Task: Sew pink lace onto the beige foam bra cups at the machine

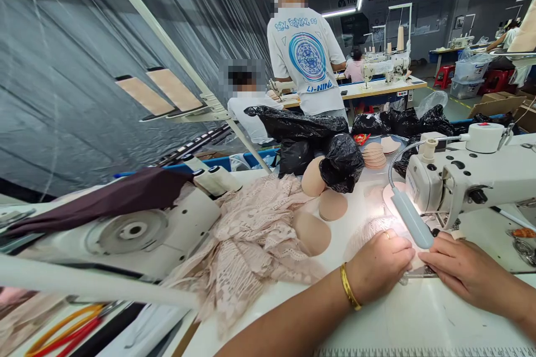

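Pale pink lace fabric lies under the lit head of a white sewing machine. My left hand, with a gold bangle at its wrist, is closed in a pinch on the fabric's near edge. Just right of it, my right hand rests by the needle area, fingers stretched out to the left with their tips touching the fabric. A grey lamp head on a bendable neck hides the needle and part of the work.
Left of the hands lies a heap of lace beside round beige pads. Black plastic bags and a stack of pads sit behind. Thread cones stand near another machine. Two people are ahead.
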The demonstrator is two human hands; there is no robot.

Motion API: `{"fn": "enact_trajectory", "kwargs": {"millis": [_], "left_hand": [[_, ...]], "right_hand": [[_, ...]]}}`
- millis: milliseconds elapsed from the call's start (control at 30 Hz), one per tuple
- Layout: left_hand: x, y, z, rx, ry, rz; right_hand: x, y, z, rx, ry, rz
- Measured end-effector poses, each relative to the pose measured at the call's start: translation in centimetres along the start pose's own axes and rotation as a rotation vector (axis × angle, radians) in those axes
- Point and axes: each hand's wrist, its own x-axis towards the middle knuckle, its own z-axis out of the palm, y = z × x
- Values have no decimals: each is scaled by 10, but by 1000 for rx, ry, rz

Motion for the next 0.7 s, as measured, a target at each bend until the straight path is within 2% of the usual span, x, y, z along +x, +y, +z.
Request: {"fn": "enact_trajectory", "kwargs": {"millis": [200, 433, 700], "left_hand": [[2, -7, 6, -3, 7, 2], [7, -21, 9, 2, 27, 13], [10, -27, 10, -11, 13, 16]], "right_hand": [[5, 4, 3, 49, 71, 38], [8, 8, 9, 8, 11, 130], [7, 12, 13, 1, 38, 165]]}}
